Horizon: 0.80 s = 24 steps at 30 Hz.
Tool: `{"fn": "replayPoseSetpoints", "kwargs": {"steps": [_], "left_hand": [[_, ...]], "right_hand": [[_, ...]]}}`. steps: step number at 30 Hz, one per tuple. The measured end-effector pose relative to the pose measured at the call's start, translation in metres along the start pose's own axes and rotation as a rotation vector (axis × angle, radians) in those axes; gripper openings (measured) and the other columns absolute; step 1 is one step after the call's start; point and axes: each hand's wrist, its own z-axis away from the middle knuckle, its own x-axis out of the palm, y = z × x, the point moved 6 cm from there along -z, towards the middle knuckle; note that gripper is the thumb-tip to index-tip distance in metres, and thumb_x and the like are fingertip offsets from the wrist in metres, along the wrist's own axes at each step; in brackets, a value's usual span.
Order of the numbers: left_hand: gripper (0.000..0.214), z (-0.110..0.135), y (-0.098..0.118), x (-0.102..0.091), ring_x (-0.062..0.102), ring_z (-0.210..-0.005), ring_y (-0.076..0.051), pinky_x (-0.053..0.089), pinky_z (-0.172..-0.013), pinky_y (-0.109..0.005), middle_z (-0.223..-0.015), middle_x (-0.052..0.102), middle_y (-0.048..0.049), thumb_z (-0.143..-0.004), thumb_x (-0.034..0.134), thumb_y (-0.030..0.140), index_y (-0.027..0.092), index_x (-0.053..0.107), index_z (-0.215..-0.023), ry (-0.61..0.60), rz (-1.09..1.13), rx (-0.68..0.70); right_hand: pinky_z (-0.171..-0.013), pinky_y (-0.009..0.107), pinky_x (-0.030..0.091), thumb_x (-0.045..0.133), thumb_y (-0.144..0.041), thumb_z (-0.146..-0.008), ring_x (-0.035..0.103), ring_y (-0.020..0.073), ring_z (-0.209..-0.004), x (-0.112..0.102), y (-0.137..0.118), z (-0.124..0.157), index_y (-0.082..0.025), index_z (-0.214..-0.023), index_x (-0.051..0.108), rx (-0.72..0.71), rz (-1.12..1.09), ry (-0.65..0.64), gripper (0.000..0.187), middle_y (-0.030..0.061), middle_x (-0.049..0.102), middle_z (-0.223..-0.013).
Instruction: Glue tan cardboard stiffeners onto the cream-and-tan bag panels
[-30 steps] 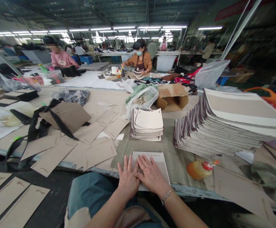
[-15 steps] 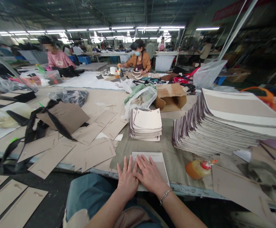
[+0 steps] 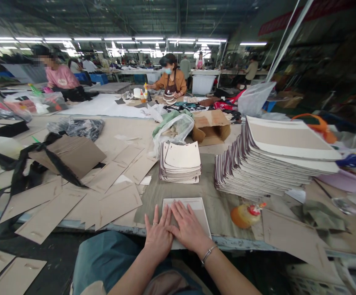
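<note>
Cardboard sheets in the fanned stack [image 3: 282,159] could slide if jostled; the pale panel [image 3: 198,207] lies at the near edge of the table [image 3: 236,243] under left hand [image 3: 158,237] and right hand [image 3: 188,229], both flat, open, touching side by side, so uneven pressure might skew it; the tipped glue bottle [image 3: 242,216] may leak. Hands and panel stay as before; only the view swings

Two hands, the left hand [image 3: 158,235] and the right hand [image 3: 188,229], lie flat on one pale panel [image 3: 201,211] at the near table edge. Two piles of cut pieces stand beyond: one small stack [image 3: 181,164] at centre and one large stack [image 3: 276,159] to the right. Also in shot are one cardboard box [image 3: 211,125] and one orange bottle [image 3: 242,215]. Two people sit at the far tables: a worker in pink [image 3: 59,78] on the left and a worker in orange [image 3: 170,80] at centre.
</note>
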Motion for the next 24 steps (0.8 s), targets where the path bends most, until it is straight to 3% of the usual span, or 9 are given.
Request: {"fn": "replayPoseSetpoints", "kwargs": {"steps": [8,24], "left_hand": [[0.053,-0.001,0.002,-0.006,0.011,-0.139,-0.032,0.013,-0.104,-0.067,-0.151,0.02,0.0011,-0.09,0.027,0.027,0.024,0.025,-0.142,0.029,-0.007,0.006],[0.054,-0.003,0.007,-0.017,0.019,-0.137,-0.033,0.019,-0.103,-0.066,-0.15,0.022,-0.0027,-0.087,0.027,0.017,0.021,0.027,-0.14,-0.019,-0.028,-0.011]], "right_hand": [[-0.111,0.049,0.01,0.045,-0.051,-0.087,0.01,0.0289,-0.137,0.001,0.045,0.035,-0.003,-0.141,0.023,0.361,0.187,0.026,0.076,0.0171,0.015,-0.149],[-0.111,0.044,0.018,0.047,-0.051,-0.084,0.016,0.0277,-0.136,0.003,0.052,0.036,-0.004,-0.14,0.028,0.393,0.127,0.091,0.075,0.0157,0.02,-0.148]]}}
